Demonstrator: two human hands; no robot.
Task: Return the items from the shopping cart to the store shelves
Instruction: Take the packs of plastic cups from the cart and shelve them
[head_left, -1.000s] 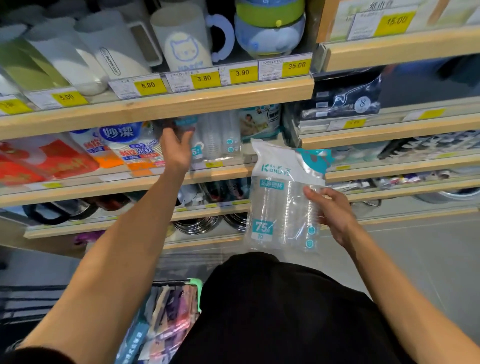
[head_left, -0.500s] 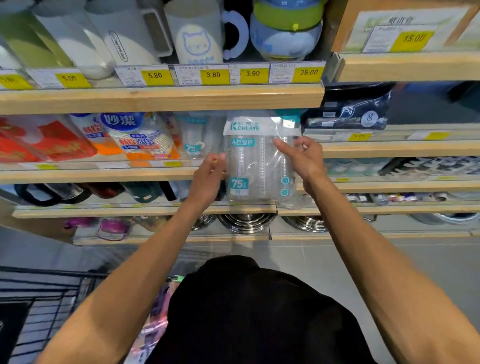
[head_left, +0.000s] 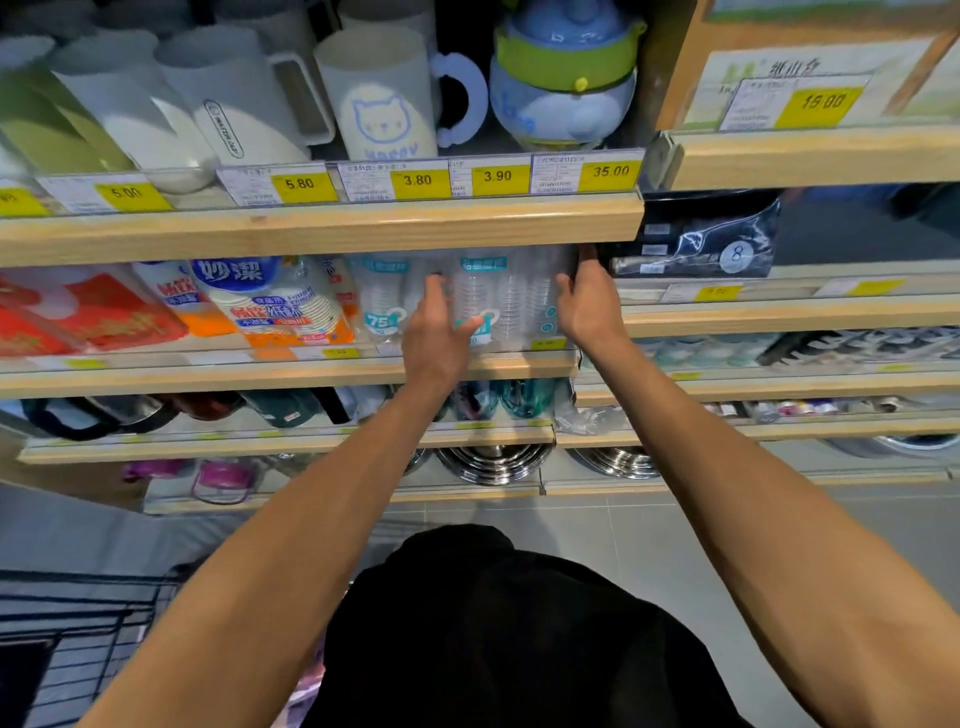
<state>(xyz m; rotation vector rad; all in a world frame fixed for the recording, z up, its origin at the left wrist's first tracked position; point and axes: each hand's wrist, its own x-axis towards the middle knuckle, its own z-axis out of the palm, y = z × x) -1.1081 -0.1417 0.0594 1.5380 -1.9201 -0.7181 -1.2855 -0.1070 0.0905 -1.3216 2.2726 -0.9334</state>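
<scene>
A clear bag of plastic cups (head_left: 511, 301) with teal labels stands on the second wooden shelf (head_left: 291, 371), under the shelf above. My left hand (head_left: 439, 332) grips its left side, thumb across the front. My right hand (head_left: 587, 306) holds its right edge, fingers hidden behind the bag. A second bag of the same cups (head_left: 382, 301) stands just to its left. The black wire shopping cart (head_left: 78, 639) is at the lower left.
Paper-cup packs (head_left: 270, 306) and red packages (head_left: 78, 317) fill the shelf to the left. Mugs and pitchers (head_left: 374, 98) stand on the shelf above with yellow price tags. A dark package (head_left: 701, 239) lies to the right. Steel bowls (head_left: 493, 462) sit low down.
Both hands carried the cup bag up and forward, from in front of the shelves into the second shelf, beside the matching bag. The left hand moved from the shelf to the bag.
</scene>
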